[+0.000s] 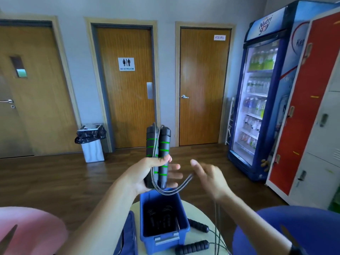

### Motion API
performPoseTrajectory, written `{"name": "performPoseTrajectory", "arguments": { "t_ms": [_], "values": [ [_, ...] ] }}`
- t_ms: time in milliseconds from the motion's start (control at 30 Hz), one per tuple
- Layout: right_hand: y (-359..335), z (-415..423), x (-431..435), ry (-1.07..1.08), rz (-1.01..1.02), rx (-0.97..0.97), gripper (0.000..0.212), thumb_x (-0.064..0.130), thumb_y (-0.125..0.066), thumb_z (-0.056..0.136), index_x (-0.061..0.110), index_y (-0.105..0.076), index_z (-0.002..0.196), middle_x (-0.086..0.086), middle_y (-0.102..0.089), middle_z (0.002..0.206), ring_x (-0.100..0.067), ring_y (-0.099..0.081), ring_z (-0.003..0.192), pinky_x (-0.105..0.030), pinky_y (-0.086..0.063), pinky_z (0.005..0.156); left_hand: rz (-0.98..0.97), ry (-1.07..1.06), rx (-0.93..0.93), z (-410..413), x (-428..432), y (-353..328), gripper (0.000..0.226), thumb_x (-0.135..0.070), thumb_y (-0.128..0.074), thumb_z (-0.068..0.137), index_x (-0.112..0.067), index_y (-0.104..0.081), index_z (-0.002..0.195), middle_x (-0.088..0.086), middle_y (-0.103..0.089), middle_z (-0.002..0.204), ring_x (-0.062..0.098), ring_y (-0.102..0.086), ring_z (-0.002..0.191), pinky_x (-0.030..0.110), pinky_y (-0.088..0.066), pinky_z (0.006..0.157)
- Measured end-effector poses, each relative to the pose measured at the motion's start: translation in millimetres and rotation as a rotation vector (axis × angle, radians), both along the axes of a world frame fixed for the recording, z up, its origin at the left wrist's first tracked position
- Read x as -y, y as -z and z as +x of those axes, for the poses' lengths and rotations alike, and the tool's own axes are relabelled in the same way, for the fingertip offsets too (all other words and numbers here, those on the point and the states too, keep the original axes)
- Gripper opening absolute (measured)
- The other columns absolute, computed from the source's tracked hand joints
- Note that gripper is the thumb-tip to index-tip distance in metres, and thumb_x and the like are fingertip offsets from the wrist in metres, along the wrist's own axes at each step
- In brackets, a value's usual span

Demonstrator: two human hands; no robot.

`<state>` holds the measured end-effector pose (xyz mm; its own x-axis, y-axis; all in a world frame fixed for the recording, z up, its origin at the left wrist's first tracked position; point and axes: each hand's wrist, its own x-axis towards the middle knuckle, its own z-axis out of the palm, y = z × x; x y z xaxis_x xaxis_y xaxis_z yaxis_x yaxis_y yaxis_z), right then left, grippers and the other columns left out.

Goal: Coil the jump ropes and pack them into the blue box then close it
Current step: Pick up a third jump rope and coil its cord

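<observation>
Black-and-green handles (158, 153): two, upright side by side, raised above the box; I see them gripped together.
Left hand (147, 173): wrapped around both handles, thumb across the front.
Right hand (209, 179): blurred, fingers loosely spread; rope loop (173, 190) sags toward it; I can't tell if it pinches the rope.
Blue box (163, 234): open on the round table (204, 210), dark coiled ropes inside.
Spare black handles (193, 246): lying on the table, right of the box.
</observation>
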<state>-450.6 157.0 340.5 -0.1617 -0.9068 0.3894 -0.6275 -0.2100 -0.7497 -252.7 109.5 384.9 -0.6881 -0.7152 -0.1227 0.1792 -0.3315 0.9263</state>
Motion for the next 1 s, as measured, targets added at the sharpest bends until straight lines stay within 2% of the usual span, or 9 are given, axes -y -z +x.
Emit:
{"name": "performPoseTrajectory", "arguments": {
  "t_ms": [133, 233, 333, 433, 600, 733, 800, 900, 1000],
  "values": [
    [-45, -3, 11, 0.058, -0.378, -0.443, 0.048, 0.056, -0.031, 0.096, 0.022, -0.036, 0.062, 0.007, -0.045, 0.056, -0.015, -0.042, 0.051, -0.029, -0.031, 0.051, 0.073, 0.164, -0.07, -14, -7, -2, 0.044, -0.026, -0.079, 0.067, -0.004, -0.057, 0.098, 0.033, -0.063, 0.115, 0.047, -0.066, 0.098, 0.055, -0.056, 0.077],
    [-55, 3, 20, 0.101, -0.562, -0.606, 0.049, 0.049, -0.026, 0.099, 0.018, -0.041, 0.064, 0.0, -0.05, 0.057, -0.023, -0.046, 0.048, -0.028, -0.03, 0.05, 0.07, 0.238, -0.109, -20, -9, -6, 0.057, -0.033, -0.091, 0.053, -0.006, -0.066, 0.097, 0.021, -0.069, 0.097, 0.032, -0.068, 0.072, 0.041, -0.057, 0.066],
    [-58, 3, 20, 0.105, -0.653, -0.635, 0.054, 0.045, -0.022, 0.101, 0.013, -0.049, 0.067, 0.001, -0.05, 0.059, -0.023, -0.047, 0.049, -0.028, -0.03, 0.05, 0.082, 0.276, -0.124, -21, -7, -10, 0.052, -0.032, -0.09, 0.056, -0.013, -0.058, 0.091, 0.006, -0.055, 0.071, 0.019, -0.053, 0.056, 0.031, -0.049, 0.058],
    [-58, -2, 13, 0.081, -0.471, -0.539, 0.055, 0.055, -0.016, 0.098, 0.02, -0.041, 0.064, 0.006, -0.046, 0.058, -0.025, -0.046, 0.054, -0.036, -0.038, 0.051, 0.034, 0.278, -0.028, -19, -6, -13, 0.051, -0.03, -0.089, 0.057, -0.017, -0.05, 0.086, 0.003, -0.049, 0.066, 0.016, -0.048, 0.052, 0.029, -0.045, 0.056],
    [-42, -20, 20, -0.014, 0.174, -0.301, 0.082, 0.075, -0.004, 0.084, 0.012, -0.046, 0.051, -0.007, -0.062, 0.057, -0.022, -0.061, 0.068, -0.037, -0.044, 0.078, -0.025, 0.239, 0.148, -17, -3, -15, 0.038, -0.019, -0.078, 0.066, -0.017, -0.048, 0.089, 0.002, -0.048, 0.063, 0.014, -0.047, 0.048, 0.027, -0.044, 0.052],
    [-40, -27, 23, -0.238, 0.342, 0.066, 0.069, 0.064, -0.025, 0.095, 0.009, -0.051, 0.061, -0.001, -0.047, 0.053, -0.014, -0.048, 0.05, -0.028, -0.041, 0.061, -0.052, 0.132, 0.324, -13, 7, -15, 0.023, -0.013, -0.071, 0.073, -0.014, -0.05, 0.084, 0.002, -0.048, 0.06, 0.014, -0.046, 0.044, 0.024, -0.042, 0.05],
    [-54, -21, 16, -0.246, 0.211, -0.096, 0.057, 0.053, -0.037, 0.097, 0.006, -0.061, 0.076, -0.001, -0.052, 0.064, -0.01, -0.046, 0.054, -0.027, -0.038, 0.056, -0.132, 0.019, 0.519, -12, 15, -16, 0.022, -0.009, -0.072, 0.077, -0.011, -0.051, 0.084, 0.003, -0.049, 0.058, 0.015, -0.045, 0.042, 0.023, -0.042, 0.048],
    [-86, -1, 9, -0.322, -0.081, -0.683, 0.024, 0.035, -0.053, 0.092, 0.017, -0.066, 0.082, 0.003, -0.064, 0.072, -0.013, -0.056, 0.064, -0.032, -0.046, 0.06, -0.327, -0.007, 0.895, -21, 20, -22, 0.026, -0.012, -0.076, 0.077, -0.009, -0.054, 0.09, 0.004, -0.051, 0.058, 0.016, -0.044, 0.045, 0.025, -0.042, 0.049],
    [-121, 16, 10, -0.463, -0.097, -0.806, 0.007, 0.016, -0.065, 0.082, 0.019, -0.063, 0.088, 0.013, -0.061, 0.069, 0.0, -0.056, 0.064, -0.021, -0.043, 0.059, -0.63, 0.128, 1.165, -33, 12, -36, 0.026, -0.014, -0.078, 0.075, -0.004, -0.058, 0.087, 0.012, -0.051, 0.064, 0.024, -0.046, 0.051, 0.029, -0.042, 0.051]
  ]
}}
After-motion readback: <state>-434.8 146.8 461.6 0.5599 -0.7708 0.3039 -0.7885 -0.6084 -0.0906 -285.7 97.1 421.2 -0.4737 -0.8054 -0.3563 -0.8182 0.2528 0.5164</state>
